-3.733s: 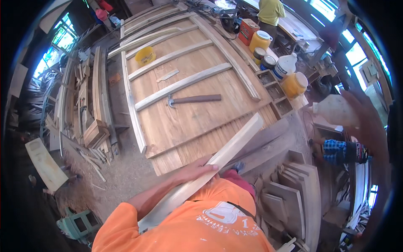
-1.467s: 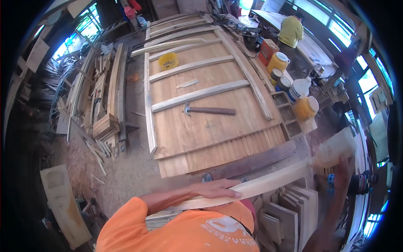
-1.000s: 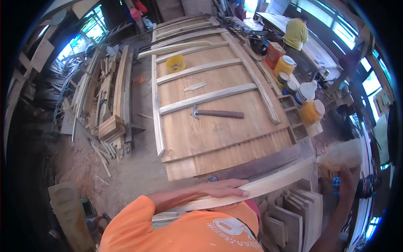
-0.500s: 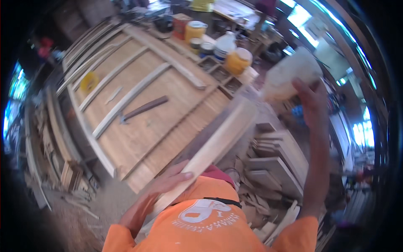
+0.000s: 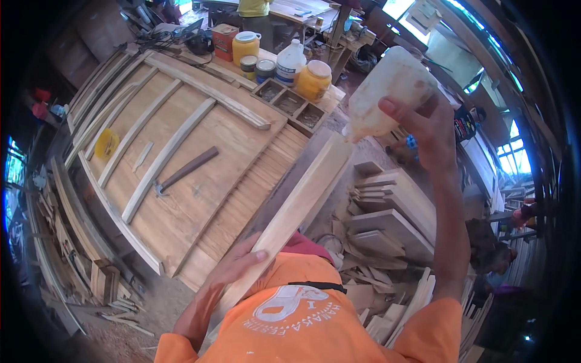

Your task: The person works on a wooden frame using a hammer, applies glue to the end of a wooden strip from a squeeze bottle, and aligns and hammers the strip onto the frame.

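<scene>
My left hand (image 5: 239, 261) is closed around the lower part of a pale wooden strip (image 5: 290, 221), thumb on its top face. The strip slants up and away to the right from beside my waist. In my right hand (image 5: 426, 127) is a cloudy white plastic bottle (image 5: 393, 88), tilted with its nozzle down at the far end of the strip. Whether the nozzle touches the wood I cannot tell. A claw hammer (image 5: 189, 170) lies on the wooden panel (image 5: 206, 212) at the left, near a small flat pale stick (image 5: 142, 156) and a yellow roundish thing (image 5: 107, 144).
Along the panel's far edge stand yellow tubs (image 5: 246, 46), small cans (image 5: 265, 69), a white jug (image 5: 290, 63) and a divided wooden tray (image 5: 289, 104). Cut boards (image 5: 393, 199) are stacked at the right. Long timbers (image 5: 82, 224) lie left. A person in yellow (image 5: 254, 9) stands beyond.
The bottle and my right hand have shifted left and slightly up in the view, with the nozzle now in sight by the strip's end. The whole scene has slid left as the view turned.
</scene>
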### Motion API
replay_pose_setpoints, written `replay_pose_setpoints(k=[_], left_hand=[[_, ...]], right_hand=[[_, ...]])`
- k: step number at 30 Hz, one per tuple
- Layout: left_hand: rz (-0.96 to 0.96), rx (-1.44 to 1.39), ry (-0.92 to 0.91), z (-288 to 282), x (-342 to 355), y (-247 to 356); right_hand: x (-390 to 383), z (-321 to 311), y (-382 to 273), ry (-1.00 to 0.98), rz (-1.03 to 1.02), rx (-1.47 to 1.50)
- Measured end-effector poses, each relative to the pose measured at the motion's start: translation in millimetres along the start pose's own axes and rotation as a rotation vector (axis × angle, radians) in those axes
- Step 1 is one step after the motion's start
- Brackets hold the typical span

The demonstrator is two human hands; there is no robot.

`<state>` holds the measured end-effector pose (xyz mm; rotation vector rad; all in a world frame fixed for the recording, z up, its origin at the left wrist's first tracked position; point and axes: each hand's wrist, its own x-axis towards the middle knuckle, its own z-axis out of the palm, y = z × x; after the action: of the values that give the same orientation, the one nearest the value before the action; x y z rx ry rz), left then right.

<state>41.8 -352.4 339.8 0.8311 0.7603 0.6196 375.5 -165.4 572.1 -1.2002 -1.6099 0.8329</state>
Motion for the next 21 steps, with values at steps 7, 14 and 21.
replay_pose_setpoints(k=[7,14,21], left_hand=[[0.072,0.004,-0.004,2.2,7.2,-6.0],[0.093,0.000,0.017,-0.3,3.9,-13.7],[0.075,0.001,0.053,1.3,0.2,-15.2]], right_hand=[[0.3,1.5,-0.1,0.010,-0.070,-0.158],[-5.1,5.5,-7.2,0.028,-0.076,-0.050],[-11.2,16.0,23.8,-0.036,0.000,-0.027]])
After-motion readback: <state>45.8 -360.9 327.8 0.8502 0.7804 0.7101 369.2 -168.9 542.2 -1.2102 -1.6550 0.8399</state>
